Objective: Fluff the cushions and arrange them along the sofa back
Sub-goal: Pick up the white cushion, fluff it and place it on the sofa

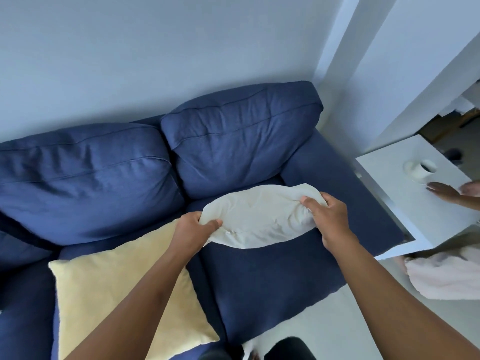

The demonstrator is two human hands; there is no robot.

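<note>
A cream-white cushion [259, 216] is held above the right seat of the dark blue sofa [272, 276], squeezed in from both ends. My left hand [193, 229] grips its left end and my right hand [328, 216] grips its right end. A pale yellow cushion [111, 289] lies flat on the seat to the left, partly under my left forearm. Two blue back cushions lean against the sofa back, a left back cushion [85, 180] and a right back cushion [239, 136].
A white side table [405, 203] stands just right of the sofa arm, with a white mug [422, 171] on it. Another person's hand [444, 192] rests on that table, and pink fabric [446, 276] shows below it. A pale wall runs behind the sofa.
</note>
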